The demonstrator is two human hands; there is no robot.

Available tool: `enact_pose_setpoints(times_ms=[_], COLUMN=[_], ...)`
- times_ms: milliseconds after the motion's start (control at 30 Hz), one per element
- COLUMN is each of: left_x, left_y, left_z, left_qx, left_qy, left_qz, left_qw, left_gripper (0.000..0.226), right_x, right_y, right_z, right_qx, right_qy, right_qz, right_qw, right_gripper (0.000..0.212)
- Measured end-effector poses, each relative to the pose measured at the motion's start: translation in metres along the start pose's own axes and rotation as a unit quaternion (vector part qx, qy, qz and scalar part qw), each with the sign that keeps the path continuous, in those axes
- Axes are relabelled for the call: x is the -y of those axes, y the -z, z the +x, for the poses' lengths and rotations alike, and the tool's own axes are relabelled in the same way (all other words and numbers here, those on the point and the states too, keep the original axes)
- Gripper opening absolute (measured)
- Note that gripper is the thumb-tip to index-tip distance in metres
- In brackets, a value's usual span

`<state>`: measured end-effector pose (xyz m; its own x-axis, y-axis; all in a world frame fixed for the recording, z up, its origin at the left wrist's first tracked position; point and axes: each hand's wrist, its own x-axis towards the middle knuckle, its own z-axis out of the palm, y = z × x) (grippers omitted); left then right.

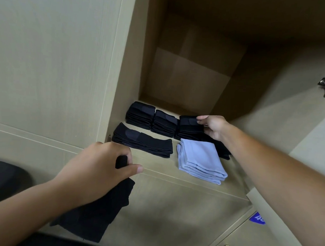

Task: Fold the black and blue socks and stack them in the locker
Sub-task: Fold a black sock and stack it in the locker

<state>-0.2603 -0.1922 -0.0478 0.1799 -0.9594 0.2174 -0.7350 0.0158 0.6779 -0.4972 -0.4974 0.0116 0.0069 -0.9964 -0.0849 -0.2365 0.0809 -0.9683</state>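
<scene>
While left hand (99, 168) grips, black sock (97, 214) dangles below.

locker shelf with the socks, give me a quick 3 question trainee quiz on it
1. True or false: the blue socks lie at the front of the shelf.
2. What does the left hand hold?
A. a black sock
B. a blue sock
C. nothing
3. The right hand pinches the back-row black stack on which end: left, middle or right?

Key
1. True
2. A: its grip is round a black sock hanging below the shelf edge.
3. Right
</scene>
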Motion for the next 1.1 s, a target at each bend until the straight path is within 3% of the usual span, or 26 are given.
enact_pose_setpoints(times_ms=[200,467,567,867,1100], left_x=[0.001,0.003,0.004,0.001,-0.006], left_y=[-0.002,-0.003,-0.002,0.01,0.02], left_z=[0.002,0.003,0.003,0.001,0.001], left_qx=[0.003,-0.005,-0.015,-0.062,-0.093], left_qy=[-0.012,-0.013,-0.002,0.046,0.092], left_qz=[0.007,0.008,0.003,-0.061,-0.124], left_qw=[1.0,1.0,1.0,0.995,0.984], left_gripper=[0.028,0.032,0.034,0.047,0.044], right_x=[-0.003,0.007,0.009,0.01,-0.003], right_y=[-0.002,0.0,0.003,-0.016,-0.053], right_z=[0.002,0.002,0.002,-0.06,-0.177], right_qx=[0.01,-0.04,-0.048,-0.022,0.094], right_qy=[0.004,0.056,0.086,0.201,0.188], right_qz=[-0.033,-0.263,-0.301,-0.219,-0.078], right_qw=[0.999,0.962,0.949,0.955,0.975], right_gripper=[0.022,0.015,0.017,0.015,0.018])
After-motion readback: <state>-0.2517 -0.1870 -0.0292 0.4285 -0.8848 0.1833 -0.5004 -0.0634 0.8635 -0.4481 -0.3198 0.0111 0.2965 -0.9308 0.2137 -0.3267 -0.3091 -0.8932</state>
